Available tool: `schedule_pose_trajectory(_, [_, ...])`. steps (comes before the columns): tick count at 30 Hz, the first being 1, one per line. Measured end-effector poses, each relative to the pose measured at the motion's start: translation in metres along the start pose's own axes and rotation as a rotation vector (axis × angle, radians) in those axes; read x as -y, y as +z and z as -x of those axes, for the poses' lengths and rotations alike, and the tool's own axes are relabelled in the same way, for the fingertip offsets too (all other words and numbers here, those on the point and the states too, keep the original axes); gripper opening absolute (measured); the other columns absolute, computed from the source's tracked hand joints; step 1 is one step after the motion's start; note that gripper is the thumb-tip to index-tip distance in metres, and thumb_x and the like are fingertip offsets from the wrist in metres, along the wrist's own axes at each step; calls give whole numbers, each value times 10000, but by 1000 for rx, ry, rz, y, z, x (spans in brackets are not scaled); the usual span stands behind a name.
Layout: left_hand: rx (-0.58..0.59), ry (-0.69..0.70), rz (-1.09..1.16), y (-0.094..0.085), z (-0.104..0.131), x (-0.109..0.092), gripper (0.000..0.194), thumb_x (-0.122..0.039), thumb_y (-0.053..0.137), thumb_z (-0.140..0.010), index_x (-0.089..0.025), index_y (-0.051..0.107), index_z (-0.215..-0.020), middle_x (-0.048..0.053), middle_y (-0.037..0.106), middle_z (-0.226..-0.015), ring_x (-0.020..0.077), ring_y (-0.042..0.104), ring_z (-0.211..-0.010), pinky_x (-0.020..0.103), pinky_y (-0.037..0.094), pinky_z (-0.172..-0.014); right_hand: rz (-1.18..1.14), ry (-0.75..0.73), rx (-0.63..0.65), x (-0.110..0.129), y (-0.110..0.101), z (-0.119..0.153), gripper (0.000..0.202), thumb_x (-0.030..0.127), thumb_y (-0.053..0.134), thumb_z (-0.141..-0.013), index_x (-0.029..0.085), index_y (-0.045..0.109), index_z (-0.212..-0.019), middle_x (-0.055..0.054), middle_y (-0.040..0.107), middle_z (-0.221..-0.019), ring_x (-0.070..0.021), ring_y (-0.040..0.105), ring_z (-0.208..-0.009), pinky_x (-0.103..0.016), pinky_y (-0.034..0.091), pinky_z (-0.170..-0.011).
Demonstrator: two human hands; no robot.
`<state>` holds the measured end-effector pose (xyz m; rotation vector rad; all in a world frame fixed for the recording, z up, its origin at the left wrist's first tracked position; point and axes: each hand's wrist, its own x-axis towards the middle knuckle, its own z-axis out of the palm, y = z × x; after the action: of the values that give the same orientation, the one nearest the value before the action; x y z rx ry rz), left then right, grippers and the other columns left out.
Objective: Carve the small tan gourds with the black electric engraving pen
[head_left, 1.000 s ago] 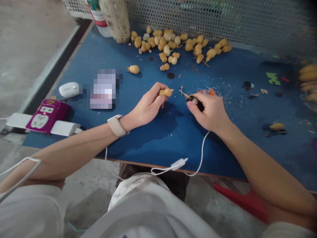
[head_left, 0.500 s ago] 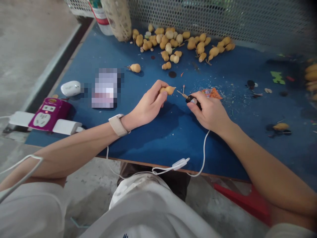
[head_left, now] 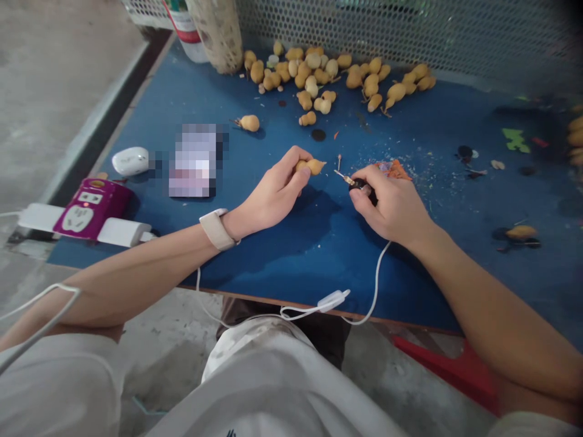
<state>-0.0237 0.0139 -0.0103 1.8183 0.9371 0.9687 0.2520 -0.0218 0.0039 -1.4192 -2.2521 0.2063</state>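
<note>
My left hand (head_left: 285, 181) pinches a small tan gourd (head_left: 314, 165) between thumb and fingers, its pointed tip facing right. My right hand (head_left: 394, 203) is closed around a black, corded mini drill (head_left: 362, 189). A thin bit (head_left: 339, 173) sticks out of the drill toward the gourd, with a short gap between the two. From under the right hand a white cord (head_left: 377, 279) runs down past an inline switch (head_left: 331, 301) at the table edge. A tiny pin-like piece (head_left: 339, 161) lies just beyond the bit.
Many small gourds (head_left: 303, 76) lie at the back by a perforated metal panel (head_left: 410, 36). Orange scraps (head_left: 396, 170) and shavings lie beyond the right hand. On the left are a blurred phone-like rectangle (head_left: 194, 161), a white case (head_left: 130, 161) and a purple power socket (head_left: 93, 206).
My right hand has drawn the drill slightly right and down, widening the gap to the gourd. My left hand keeps its grip on the gourd, nearly still.
</note>
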Motion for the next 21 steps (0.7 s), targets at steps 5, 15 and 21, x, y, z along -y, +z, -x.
schedule_pose_trajectory(5, [5, -12, -2, 0, -1, -3, 144, -289, 476, -1221, -233, 601, -1180, -16, 627, -888, 129, 626, -771, 267, 535, -721, -49, 22, 36, 4, -6, -4, 295, 465, 549, -1100, 284, 529, -868, -9, 595, -628, -241, 624, -580, -371, 420, -628])
schedule_pose_trajectory(15, [39, 17, -52, -1, 0, -3, 179, -309, 480, -1230, -218, 633, -1207, -4, 637, -906, 133, 571, -761, 291, 507, -737, 15, 32, 122, 3, -4, -3, 341, 541, 516, -1183, 267, 594, -995, -26, 612, -676, -281, 667, -643, -374, 390, -664])
schedule_pose_trajectory(21, [55, 34, -70, 0, 0, 0, 197, -352, 484, -1244, -221, 628, -1217, -3, 638, -913, 141, 575, -782, 303, 498, -754, 35, 32, 101, 3, -2, -2, 397, 576, 466, -1197, 265, 614, -1001, -33, 605, -673, -282, 655, -638, -375, 385, -659])
